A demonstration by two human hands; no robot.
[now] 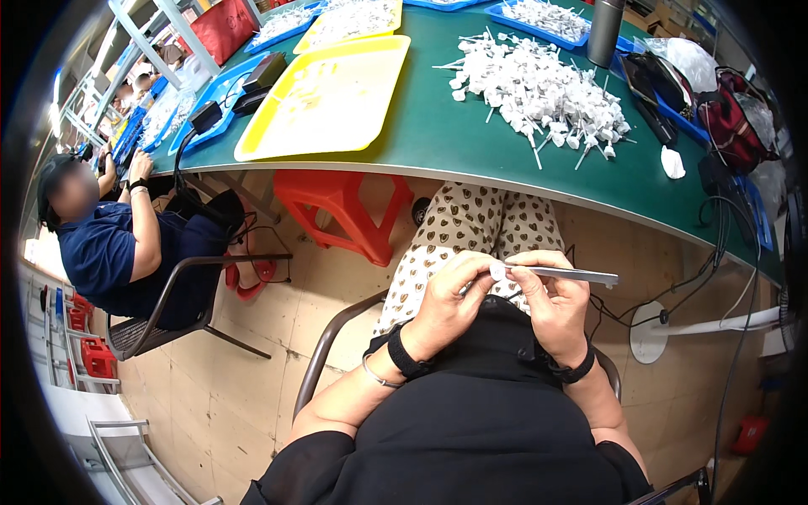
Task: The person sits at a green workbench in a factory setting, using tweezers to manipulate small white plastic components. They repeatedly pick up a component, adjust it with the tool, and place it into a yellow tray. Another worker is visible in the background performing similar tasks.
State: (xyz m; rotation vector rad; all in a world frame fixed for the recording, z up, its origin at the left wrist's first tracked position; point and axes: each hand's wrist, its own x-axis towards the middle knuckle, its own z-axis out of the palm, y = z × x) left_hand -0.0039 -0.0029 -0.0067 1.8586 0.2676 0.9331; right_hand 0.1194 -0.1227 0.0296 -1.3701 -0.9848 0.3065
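Observation:
Both of my hands are raised over my lap, close together, short of the table's front edge. Between the thumb and fingertips of my left hand [454,299] is a small white plastic piece [497,272]. My right hand [555,307] pinches a slim grey metal tool [581,274], whose long end points to the right. The tips of my right fingers are right beside the white piece; whether they touch it I cannot tell. On the table ahead lies a heap of small white plastic parts with thin stems [543,101].
A yellow tray [362,105] with a few small pieces sits left on the green table [429,126]. A dark cylinder [605,34] stands behind the heap. Bags [732,118] and cables lie at right. A red stool [337,206] is below; a person [126,227] sits at left.

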